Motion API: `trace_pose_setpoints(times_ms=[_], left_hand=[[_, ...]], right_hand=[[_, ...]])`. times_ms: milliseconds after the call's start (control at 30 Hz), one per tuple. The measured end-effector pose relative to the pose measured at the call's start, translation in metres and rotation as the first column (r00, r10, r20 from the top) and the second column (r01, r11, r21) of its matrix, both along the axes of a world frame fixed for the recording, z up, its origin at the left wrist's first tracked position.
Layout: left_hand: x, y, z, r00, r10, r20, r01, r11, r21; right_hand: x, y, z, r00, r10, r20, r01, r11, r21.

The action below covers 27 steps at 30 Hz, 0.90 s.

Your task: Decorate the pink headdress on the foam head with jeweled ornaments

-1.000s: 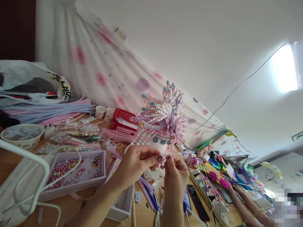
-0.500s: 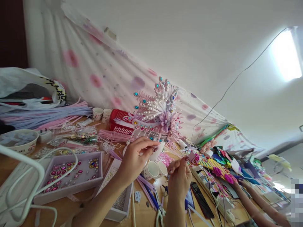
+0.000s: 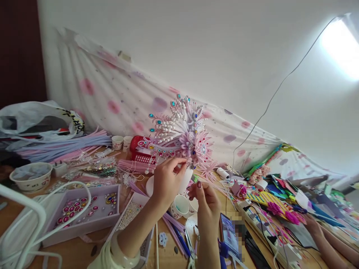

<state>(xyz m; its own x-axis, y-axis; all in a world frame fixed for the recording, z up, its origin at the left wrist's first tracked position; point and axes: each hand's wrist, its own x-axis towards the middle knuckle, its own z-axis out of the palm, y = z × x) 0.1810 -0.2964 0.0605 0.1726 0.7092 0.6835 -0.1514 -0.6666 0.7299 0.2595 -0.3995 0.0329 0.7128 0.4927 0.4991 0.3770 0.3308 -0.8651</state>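
Observation:
A pearl-and-gem headdress (image 3: 193,138) with pink and lilac plush flowers and blue-green jewels stands upright on a white stand (image 3: 185,181). My left hand (image 3: 169,179) is at its lower edge, thumb and forefinger pinched close together by the beaded trim. What lies between those fingertips is too small to make out. Lower and to the right, my right hand (image 3: 207,203) has its fingers curled and thumb raised, apart from the headdress. Anything in its grip is hidden. Paper cups (image 3: 179,206) stand just behind and between my hands.
Left lies a lilac box (image 3: 84,228) of pink gems, beside a box of pearls (image 3: 130,216). Scissors (image 3: 190,248) lie in front of me, near a lit phone (image 3: 231,237). A white looped frame (image 3: 36,216) rises at left. Another person's hands (image 3: 315,228) are at far right.
The view has shifted, so the headdress sits slightly further left. My right hand has come nearer my left, and my left fingertips are closer to the headdress's lower trim.

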Motion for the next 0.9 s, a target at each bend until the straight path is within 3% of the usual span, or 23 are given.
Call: trace_pose_setpoints(times_ms=[267,600,667,733,833,900], left_hand=[[0.000,-0.008,-0.020,0.997,-0.047,0.055,0.041,0.993,0.108],[-0.004,0.006,-0.017,0.993,-0.114,0.030,0.110,0.988,0.112],[-0.010,0.008,-0.025,0.995,-0.098,0.007,0.097,0.994,0.050],[-0.014,0.011,-0.036,1.000,-0.006,-0.006,0.005,0.997,-0.075],[-0.014,0.015,-0.052,0.980,0.198,-0.020,-0.196,0.945,-0.263],[-0.011,0.018,-0.058,0.970,0.242,-0.038,-0.242,0.921,-0.305]], right_hand=[[0.012,0.026,0.011,0.998,0.038,-0.044,-0.038,0.999,0.003],[0.007,0.053,0.021,0.972,0.100,-0.212,-0.067,0.985,0.157],[0.008,0.057,0.023,0.956,0.128,-0.264,-0.086,0.982,0.166],[0.008,0.061,0.025,0.948,0.137,-0.288,-0.089,0.981,0.174],[0.008,0.066,0.026,0.946,0.114,-0.303,-0.059,0.981,0.183],[0.007,0.068,0.027,0.944,0.089,-0.318,-0.030,0.982,0.187]])
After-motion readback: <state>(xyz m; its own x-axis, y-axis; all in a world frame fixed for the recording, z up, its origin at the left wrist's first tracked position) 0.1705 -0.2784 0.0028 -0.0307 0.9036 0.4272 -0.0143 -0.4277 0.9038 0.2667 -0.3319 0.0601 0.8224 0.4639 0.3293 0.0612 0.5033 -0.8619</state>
